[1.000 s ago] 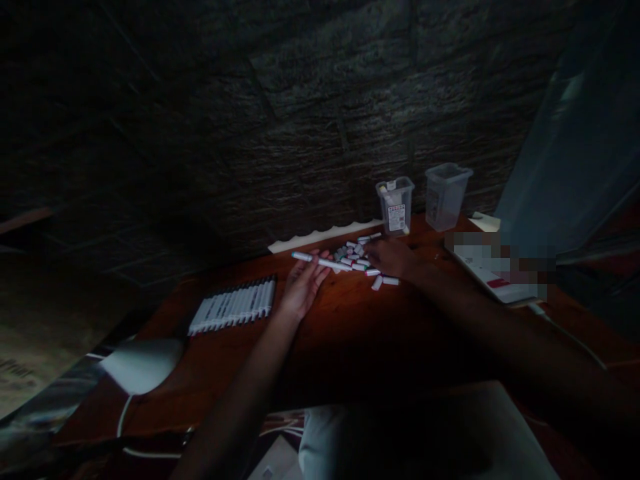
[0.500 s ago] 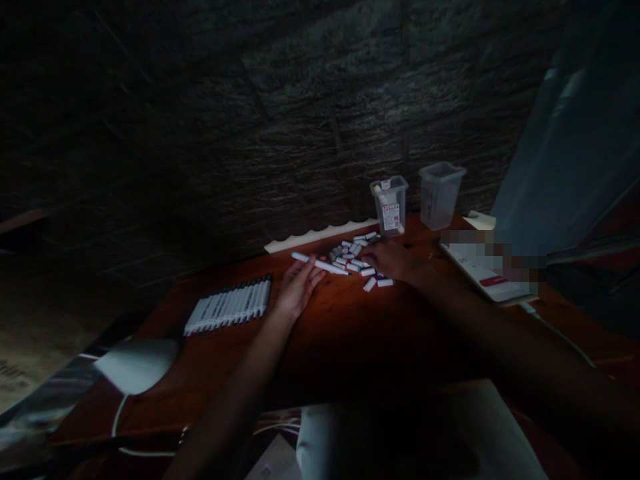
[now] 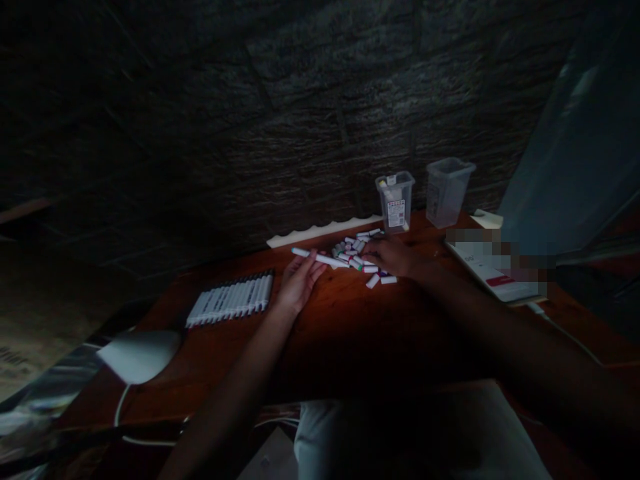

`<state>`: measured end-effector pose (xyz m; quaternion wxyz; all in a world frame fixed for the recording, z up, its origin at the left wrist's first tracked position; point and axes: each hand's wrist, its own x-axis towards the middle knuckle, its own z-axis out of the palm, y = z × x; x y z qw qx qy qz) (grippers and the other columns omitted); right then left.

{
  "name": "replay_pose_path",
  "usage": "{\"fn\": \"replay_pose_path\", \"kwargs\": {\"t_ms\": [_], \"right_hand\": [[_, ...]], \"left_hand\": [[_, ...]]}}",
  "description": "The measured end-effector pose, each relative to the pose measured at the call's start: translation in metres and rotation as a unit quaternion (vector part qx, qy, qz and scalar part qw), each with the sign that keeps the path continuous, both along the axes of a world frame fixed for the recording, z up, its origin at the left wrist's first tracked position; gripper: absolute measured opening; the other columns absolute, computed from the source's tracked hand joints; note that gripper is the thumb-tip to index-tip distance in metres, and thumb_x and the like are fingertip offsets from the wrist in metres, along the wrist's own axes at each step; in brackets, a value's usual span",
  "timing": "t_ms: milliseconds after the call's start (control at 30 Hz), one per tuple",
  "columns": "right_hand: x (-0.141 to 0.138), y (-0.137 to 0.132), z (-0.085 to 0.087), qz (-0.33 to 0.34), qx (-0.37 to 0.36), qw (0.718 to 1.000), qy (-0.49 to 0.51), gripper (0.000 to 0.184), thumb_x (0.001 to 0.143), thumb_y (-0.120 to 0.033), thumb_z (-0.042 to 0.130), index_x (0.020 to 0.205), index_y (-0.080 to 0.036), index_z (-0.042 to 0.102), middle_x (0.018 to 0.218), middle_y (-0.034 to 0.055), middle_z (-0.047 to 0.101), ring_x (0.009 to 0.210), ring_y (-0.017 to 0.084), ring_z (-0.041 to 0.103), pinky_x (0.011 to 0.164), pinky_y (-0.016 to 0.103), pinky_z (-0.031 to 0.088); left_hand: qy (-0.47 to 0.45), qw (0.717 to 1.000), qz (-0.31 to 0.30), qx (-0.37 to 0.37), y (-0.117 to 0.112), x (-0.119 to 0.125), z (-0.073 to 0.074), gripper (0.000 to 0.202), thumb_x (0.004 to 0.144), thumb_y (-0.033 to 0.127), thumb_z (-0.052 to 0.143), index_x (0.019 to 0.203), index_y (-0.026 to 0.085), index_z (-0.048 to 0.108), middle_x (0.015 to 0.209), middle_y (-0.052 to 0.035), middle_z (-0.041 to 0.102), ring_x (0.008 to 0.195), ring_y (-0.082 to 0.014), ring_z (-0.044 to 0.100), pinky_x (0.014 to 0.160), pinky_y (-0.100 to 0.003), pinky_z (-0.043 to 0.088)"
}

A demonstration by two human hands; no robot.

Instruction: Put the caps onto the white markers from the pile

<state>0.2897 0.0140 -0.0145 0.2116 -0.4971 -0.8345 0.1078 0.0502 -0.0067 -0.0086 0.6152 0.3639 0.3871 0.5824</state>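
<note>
A white marker (image 3: 325, 259) with a teal tip at its far left end is held slantwise by my left hand (image 3: 300, 277), its fingers closed around the middle. The marker's right end reaches a pile of loose marker caps (image 3: 356, 261), white with coloured bands. My right hand (image 3: 393, 256) rests over the right side of this pile with its fingers bent down among the caps. Whatever is between those fingertips is hidden. Left of my hands, several white markers (image 3: 230, 298) lie side by side in a neat row.
Two clear plastic containers stand at the back: one labelled (image 3: 396, 208), the other (image 3: 449, 193) to its right. A booklet or tablet (image 3: 490, 270) lies on the right with a cable near it. At the left is a white lamp head (image 3: 143, 357). A textured wall (image 3: 300, 133) borders the wooden table (image 3: 320, 333).
The camera view has shifted slightly. Both hands stay almost in place, the left still holding the marker and the right still among the caps.
</note>
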Motion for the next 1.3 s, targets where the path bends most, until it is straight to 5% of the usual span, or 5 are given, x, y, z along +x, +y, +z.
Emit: {"fn": "replay_pose_path", "kwargs": {"t_ms": [133, 367, 933, 1167, 1300], "right_hand": [[0.002, -0.007, 0.008, 0.03, 0.03, 0.99, 0.135, 0.026, 0.091, -0.033, 0.053, 0.099, -0.016, 0.072, 0.098, 0.0092, 0.071, 0.09, 0.02, 0.064, 0.081, 0.031, 0.047], [-0.014, -0.015, 0.006, 0.059, -0.131, 0.902, 0.406, 0.024, 0.079, -0.036, 0.066, 0.095, -0.019, 0.072, 0.09, 0.0036, 0.073, 0.08, 0.015, 0.066, 0.076, 0.031, 0.053], [-0.029, -0.022, 0.005, 0.065, -0.225, 0.806, 0.543, 0.022, 0.07, -0.026, 0.076, 0.092, -0.023, 0.073, 0.091, 0.0007, 0.075, 0.086, 0.015, 0.07, 0.088, 0.035, 0.057], [-0.021, -0.02, 0.009, 0.035, -0.247, 0.783, 0.569, 0.022, 0.072, -0.032, 0.076, 0.091, -0.022, 0.072, 0.086, 0.0025, 0.074, 0.075, 0.015, 0.071, 0.072, 0.031, 0.061], [-0.019, -0.018, 0.012, 0.018, -0.244, 0.764, 0.598, 0.023, 0.07, -0.033, 0.079, 0.088, -0.02, 0.072, 0.084, 0.0024, 0.074, 0.068, 0.012, 0.069, 0.07, 0.027, 0.061]], "left_hand": [[-0.032, 0.999, 0.036, 0.001, 0.002, -0.003, -0.001, 0.004, 0.084, 0.012, 0.065, 0.086, 0.013, 0.069, 0.092, -0.0063, 0.074, 0.087, -0.0128, 0.07, 0.091, -0.029, 0.052], [-0.068, 0.995, 0.067, 0.012, 0.007, -0.009, -0.001, 0.002, 0.083, 0.012, 0.068, 0.082, 0.014, 0.068, 0.093, -0.0056, 0.074, 0.095, -0.0146, 0.069, 0.096, -0.029, 0.051], [-0.039, 0.997, -0.017, 0.061, -0.004, 0.0, 0.005, 0.009, 0.079, 0.013, 0.071, 0.087, 0.013, 0.07, 0.099, -0.0071, 0.074, 0.103, -0.0172, 0.067, 0.1, -0.03, 0.049], [0.13, 0.986, -0.039, 0.095, -0.008, -0.008, 0.007, 0.025, 0.065, 0.02, 0.083, 0.088, 0.013, 0.074, 0.076, -0.0053, 0.074, 0.068, -0.0146, 0.069, 0.068, -0.023, 0.054], [0.235, 0.96, -0.074, 0.134, -0.012, -0.007, 0.006, 0.025, 0.07, 0.027, 0.08, 0.091, 0.015, 0.074, 0.068, -0.0019, 0.071, 0.041, -0.0051, 0.048, 0.04, -0.017, 0.036]]}}
